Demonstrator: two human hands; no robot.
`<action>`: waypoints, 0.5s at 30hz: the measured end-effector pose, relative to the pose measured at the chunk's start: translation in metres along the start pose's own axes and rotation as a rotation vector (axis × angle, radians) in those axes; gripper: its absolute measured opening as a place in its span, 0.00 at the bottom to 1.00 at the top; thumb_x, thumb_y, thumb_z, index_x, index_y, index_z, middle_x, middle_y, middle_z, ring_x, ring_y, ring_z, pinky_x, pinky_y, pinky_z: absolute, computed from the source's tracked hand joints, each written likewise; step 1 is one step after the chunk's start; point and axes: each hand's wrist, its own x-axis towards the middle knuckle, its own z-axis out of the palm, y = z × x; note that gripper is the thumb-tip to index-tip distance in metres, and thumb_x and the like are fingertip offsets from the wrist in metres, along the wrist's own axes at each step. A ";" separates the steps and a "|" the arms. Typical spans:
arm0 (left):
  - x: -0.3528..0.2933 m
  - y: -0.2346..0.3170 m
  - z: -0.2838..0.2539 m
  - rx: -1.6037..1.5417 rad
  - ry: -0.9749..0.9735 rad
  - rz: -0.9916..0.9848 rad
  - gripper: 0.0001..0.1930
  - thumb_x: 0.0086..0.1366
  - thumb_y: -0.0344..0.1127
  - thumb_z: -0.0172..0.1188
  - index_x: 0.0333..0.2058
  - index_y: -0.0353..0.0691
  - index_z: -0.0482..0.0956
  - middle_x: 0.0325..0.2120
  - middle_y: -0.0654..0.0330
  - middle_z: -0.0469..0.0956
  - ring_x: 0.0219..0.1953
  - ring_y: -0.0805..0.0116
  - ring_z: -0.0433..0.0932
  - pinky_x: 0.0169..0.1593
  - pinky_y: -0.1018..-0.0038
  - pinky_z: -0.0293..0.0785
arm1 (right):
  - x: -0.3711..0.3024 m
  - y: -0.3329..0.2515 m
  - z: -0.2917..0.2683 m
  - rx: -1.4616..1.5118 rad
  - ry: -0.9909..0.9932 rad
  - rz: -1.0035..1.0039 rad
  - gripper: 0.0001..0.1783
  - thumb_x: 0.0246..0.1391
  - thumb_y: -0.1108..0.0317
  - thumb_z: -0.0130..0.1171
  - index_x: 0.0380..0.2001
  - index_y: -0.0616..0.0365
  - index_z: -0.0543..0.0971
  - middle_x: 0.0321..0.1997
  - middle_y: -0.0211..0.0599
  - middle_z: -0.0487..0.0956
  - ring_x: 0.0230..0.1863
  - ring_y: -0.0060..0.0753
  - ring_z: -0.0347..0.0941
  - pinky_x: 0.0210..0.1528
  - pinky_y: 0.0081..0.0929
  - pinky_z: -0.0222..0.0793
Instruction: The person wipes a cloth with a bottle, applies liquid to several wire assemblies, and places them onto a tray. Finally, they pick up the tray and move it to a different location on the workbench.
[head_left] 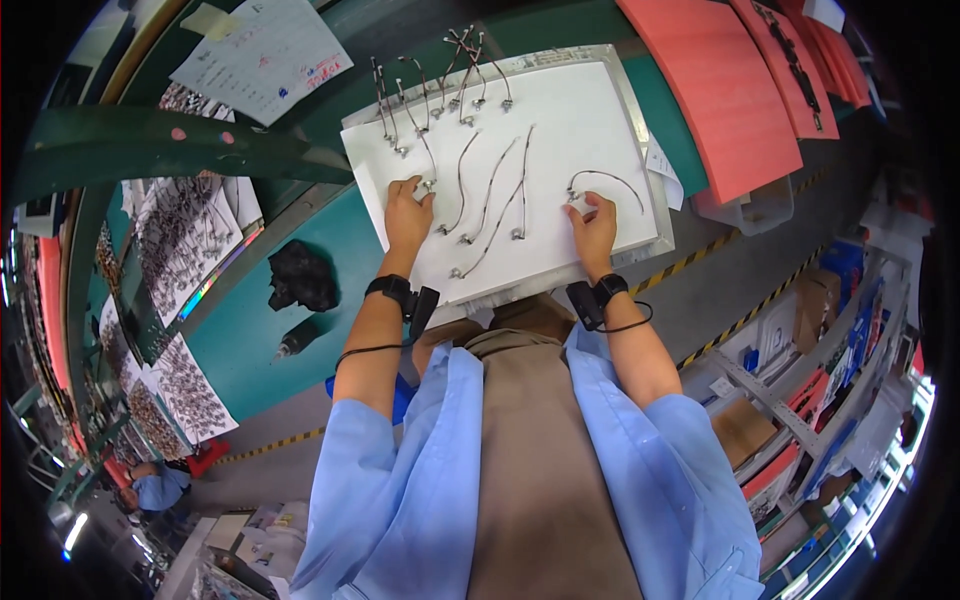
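My left hand (408,218) rests at the left of a white-covered board, its thumb and finger closed at the metal end of a thin dark wire lead (433,160). At the board's right side, my right hand (595,232) pinches the metal end of another wire lead (612,174), whose length curves away to the right. Between the hands lie several loose leads, among them a wavy wire lead (461,185) and a straighter wire lead (524,180). More leads (462,80) lie bunched along the far edge, their metal ends toward me.
The metal-rimmed board (560,120) sits at a green bench (235,345). Left of it lie a black crumpled bag (302,276) and a dark tool (298,338). Sheets heaped with leads (190,235) stand farther left. Red foam sheets (715,95) and a clear bin (755,208) are at right.
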 end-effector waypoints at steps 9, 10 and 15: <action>-0.072 0.023 -0.069 -0.186 0.124 -0.093 0.17 0.47 0.29 0.62 0.38 0.36 0.73 0.34 0.54 0.71 0.24 0.65 0.73 0.30 0.72 0.70 | -0.035 -0.008 -0.037 0.142 -0.044 0.036 0.22 0.43 0.67 0.63 0.42 0.62 0.70 0.37 0.35 0.73 0.23 0.21 0.63 0.27 0.18 0.63; -0.087 0.021 -0.078 -0.239 0.155 -0.096 0.16 0.47 0.28 0.63 0.37 0.35 0.73 0.33 0.54 0.71 0.23 0.65 0.73 0.30 0.72 0.69 | -0.041 -0.011 -0.040 0.151 -0.057 0.039 0.21 0.44 0.67 0.62 0.42 0.62 0.70 0.37 0.34 0.73 0.23 0.20 0.63 0.27 0.17 0.62; -0.181 -0.013 -0.123 -0.307 0.301 -0.273 0.11 0.48 0.26 0.63 0.31 0.33 0.73 0.28 0.55 0.73 0.25 0.70 0.72 0.30 0.79 0.68 | -0.090 -0.052 -0.045 0.271 -0.185 0.027 0.19 0.45 0.69 0.61 0.41 0.62 0.70 0.35 0.33 0.73 0.21 0.17 0.61 0.25 0.16 0.60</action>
